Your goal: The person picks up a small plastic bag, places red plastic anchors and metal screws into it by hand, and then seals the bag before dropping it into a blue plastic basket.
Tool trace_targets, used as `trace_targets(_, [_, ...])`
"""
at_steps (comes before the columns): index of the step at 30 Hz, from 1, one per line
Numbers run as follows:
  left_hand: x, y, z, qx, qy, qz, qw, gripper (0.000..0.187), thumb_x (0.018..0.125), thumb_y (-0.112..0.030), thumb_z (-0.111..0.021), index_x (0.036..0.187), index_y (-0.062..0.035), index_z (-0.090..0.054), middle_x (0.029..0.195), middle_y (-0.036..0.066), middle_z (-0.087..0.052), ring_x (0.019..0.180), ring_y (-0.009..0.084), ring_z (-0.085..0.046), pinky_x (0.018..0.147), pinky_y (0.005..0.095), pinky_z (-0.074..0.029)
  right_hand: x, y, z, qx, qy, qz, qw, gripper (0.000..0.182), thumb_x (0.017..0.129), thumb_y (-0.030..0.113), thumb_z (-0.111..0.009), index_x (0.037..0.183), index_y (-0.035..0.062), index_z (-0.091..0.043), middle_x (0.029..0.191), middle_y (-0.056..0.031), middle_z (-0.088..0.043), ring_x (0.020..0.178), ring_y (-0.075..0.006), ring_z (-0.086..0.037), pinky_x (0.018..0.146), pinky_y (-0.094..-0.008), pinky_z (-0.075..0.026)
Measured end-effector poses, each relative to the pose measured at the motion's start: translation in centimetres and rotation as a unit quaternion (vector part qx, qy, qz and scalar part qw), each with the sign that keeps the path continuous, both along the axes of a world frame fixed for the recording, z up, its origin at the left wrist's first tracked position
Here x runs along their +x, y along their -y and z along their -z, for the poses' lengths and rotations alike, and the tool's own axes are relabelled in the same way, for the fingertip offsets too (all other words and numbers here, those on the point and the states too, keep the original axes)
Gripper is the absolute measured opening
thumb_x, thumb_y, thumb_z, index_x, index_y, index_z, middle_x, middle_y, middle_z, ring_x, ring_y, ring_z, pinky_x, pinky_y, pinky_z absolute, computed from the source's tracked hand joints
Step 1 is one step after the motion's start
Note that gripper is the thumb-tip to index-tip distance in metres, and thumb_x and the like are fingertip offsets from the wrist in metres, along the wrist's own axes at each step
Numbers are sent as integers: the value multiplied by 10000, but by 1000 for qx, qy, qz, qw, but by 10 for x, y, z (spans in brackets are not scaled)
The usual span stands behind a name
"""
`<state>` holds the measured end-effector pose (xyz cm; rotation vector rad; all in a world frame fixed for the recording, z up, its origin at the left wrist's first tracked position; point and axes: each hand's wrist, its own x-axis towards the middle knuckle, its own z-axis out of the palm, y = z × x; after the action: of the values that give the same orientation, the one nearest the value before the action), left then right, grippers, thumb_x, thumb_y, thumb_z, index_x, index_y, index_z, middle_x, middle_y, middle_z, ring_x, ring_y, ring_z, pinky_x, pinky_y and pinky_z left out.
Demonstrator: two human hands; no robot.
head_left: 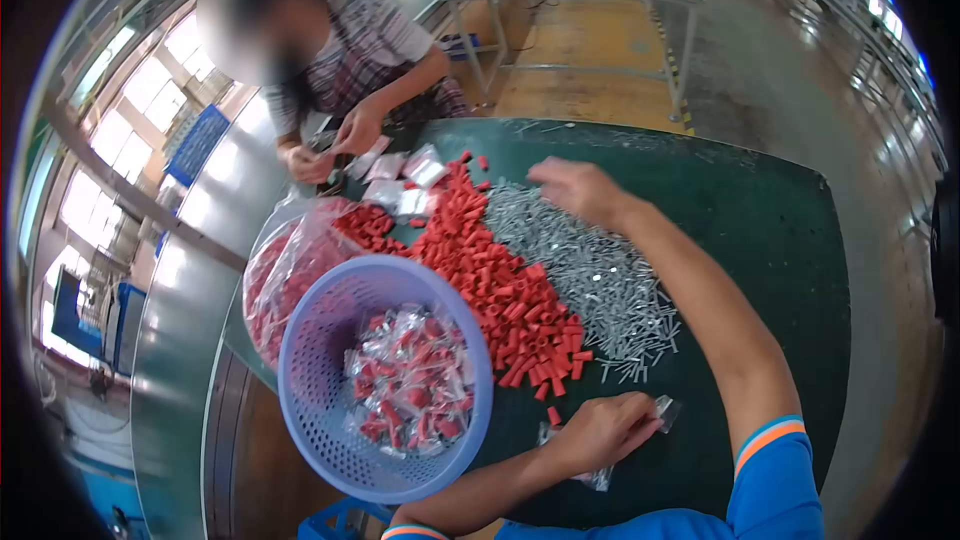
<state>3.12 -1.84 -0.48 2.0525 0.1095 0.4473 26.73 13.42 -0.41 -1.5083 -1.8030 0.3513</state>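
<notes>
Low on the green table, my left hand (608, 432) is closed, its fingers pinching a small clear plastic bag (666, 412) whose end sticks out to the right. More clear bags (598, 478) lie partly under that hand and wrist. My right hand (580, 192) is stretched forward over the far edge of a heap of grey metal screws (610, 285). Motion smears its fingers, and I cannot tell if they hold anything. Left of the screws spreads a long pile of red plastic plugs (500, 295), and a single red plug (554, 416) lies just above my left hand.
A purple perforated basket (300, 395) contains packed bags with red pieces. Behind it bulges a large clear bag (290, 275) of red plugs. Across the table (760, 220), another person's hands (335, 145) work near several small filled packets (405, 180). A metal counter runs along the left.
</notes>
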Motion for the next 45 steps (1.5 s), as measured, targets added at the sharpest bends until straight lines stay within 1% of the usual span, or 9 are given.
trace_targets(5, [0, 1, 4, -1, -17, 6, 1000, 120, 795, -94, -642, 808, -20, -548, 678, 84, -558, 536, 192, -586, 487, 289, -468, 26, 6, 35, 59, 104, 87, 989, 397, 845, 359, -527, 1074, 40, -585, 1148, -128, -571, 1128, -317, -480, 943, -384, -377])
trace_targets(10, [0, 0, 1, 12, -16, 9, 1000, 114, 798, -87, -642, 812, -19, -553, 682, 83, -565, 542, 182, -594, 486, 274, -478, -9, 48, 6, -120, -67, 40, 990, 603, 888, 513, -414, 1275, 53, -457, 1350, -159, -406, 1250, -292, -381, 1024, -347, -304])
trace_targets(20, [-3, 5, 1, 44, 4, 21, 999, 135, 771, -77, -637, 794, -33, -512, 691, 104, -582, 598, 255, -618, 515, 331, -485, -26, 154, 1, -1, -194, 94, 976, 624, 894, 486, -431, 1322, 35, -378, 1373, -199, -352, 1291, -309, -315, 1049, -358, -264])
trace_targets(22, [-2, 7, 1, 58, 10, 17, 998, 138, 772, -93, -641, 792, -35, -517, 685, 102, -583, 599, 268, -614, 520, 346, -482, -33, 165, 16, 20, -104, 287, 952, 577, 887, 410, -482, 1289, 6, -394, 1334, -224, -383, 1263, -335, -342, 1039, -374, -276])
trace_targets(27, [-2, 8, 7, 113, 30, 20, 993, 155, 757, -121, -649, 786, -33, -524, 701, 109, -578, 621, 296, -596, 539, 376, -471, -83, 171, 23, 79, 0, 237, 968, 511, 846, 277, -573, 1280, 61, -412, 1304, -180, -420, 1254, -332, -354, 1036, -399, -266])
trace_targets(29, [-5, 10, 8, 124, 38, 31, 991, 162, 750, -127, -652, 786, -33, -525, 708, 113, -575, 635, 305, -590, 548, 383, -467, -110, 184, -23, 94, 212, 229, 945, 421, 743, 209, -653, 1145, 134, -556, 1176, -106, -520, 1146, -294, -442, 973, -401, -319])
trace_targets(32, [-6, 14, 8, 168, 70, 77, 980, 145, 741, -82, -656, 836, -22, -564, 764, 110, -595, 709, 282, -606, 641, 382, -481, -118, 183, -38, 3, 164, -93, 982, 298, 650, 155, -690, 946, 175, -659, 987, -25, -562, 984, -231, -491, 852, -373, -384])
trace_targets(35, [-5, 21, 16, 187, 59, 130, 972, 178, 761, -92, -637, 908, -5, -584, 860, 136, -603, 820, 297, -604, 747, 392, -473, -131, 179, -22, -11, 152, -194, 969, 187, 648, 138, -682, 834, 166, -686, 858, 7, -544, 888, -198, -485, 778, -359, -406])
trace_targets(45, [-8, 24, 16, 203, 16, 156, 967, 246, 794, -119, -612, 1006, 3, -587, 968, 179, -601, 913, 329, -590, 819, 403, -461, -134, 179, -8, -43, 133, -206, 969, 124, 644, 179, -654, 739, 100, -643, 821, -80, -546, 758, -257, -568, 653, -367, -481])
